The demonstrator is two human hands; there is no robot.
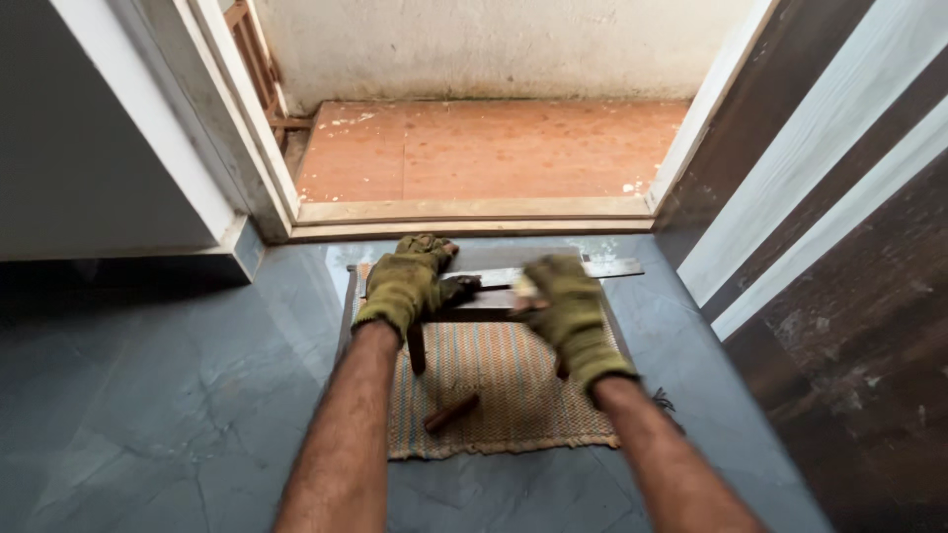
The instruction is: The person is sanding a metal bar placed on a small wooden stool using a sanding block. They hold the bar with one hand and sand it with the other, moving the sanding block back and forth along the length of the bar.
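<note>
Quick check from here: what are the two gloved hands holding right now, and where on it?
The left hand presses on the dark wooden piece near its left end. The right hand is blurred over its right part; whether its fingers grip anything cannot be told.

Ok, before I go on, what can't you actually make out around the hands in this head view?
- Right hand: motion-blurred; what it grips cannot be told.
- Left hand: its glove hides where it meets the dark wooden piece.
- Flat metal strip: middle hidden behind the right hand.
- Woven mat: far edge covered by the wooden pieces.
- Short brown stick: too small to identify.
- Doorway floor: sides cut off by the door frame.
</note>
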